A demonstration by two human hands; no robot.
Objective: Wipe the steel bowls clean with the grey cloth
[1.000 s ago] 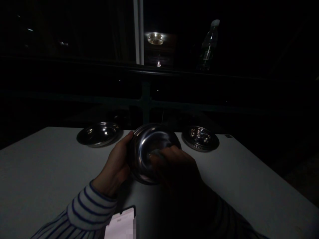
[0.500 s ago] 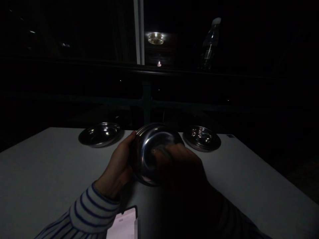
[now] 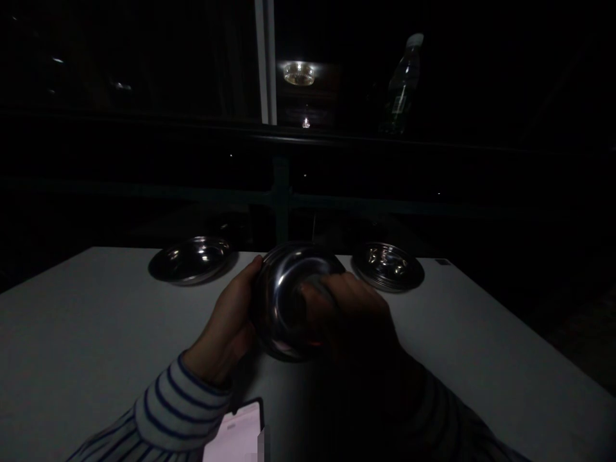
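A shiny metal bowl (image 3: 279,301) is held up over the table, its round side facing me. My left hand (image 3: 230,314) grips its left rim, thumb on top. My right hand (image 3: 353,308), dark and a little blurred, presses its bent fingers against the bowl's surface. A greyish, soft-looking thing (image 3: 315,281) shows by those fingers; what it is I cannot make out. Another metal bowl (image 3: 190,260) stands at the far left of the table, and what looks like a stack of metal bowls (image 3: 387,266) at the far right.
A lit phone (image 3: 235,433) lies at the near edge of the white table (image 3: 96,346), partly under my left sleeve. Behind the table is a dark window with a pale frame (image 3: 266,64). A clear bottle (image 3: 404,83) with a white cap stands at the back right.
My right hand's fingers have shifted slightly over the bowl, and the bowl has tilted a little. My left hand keeps its grip.
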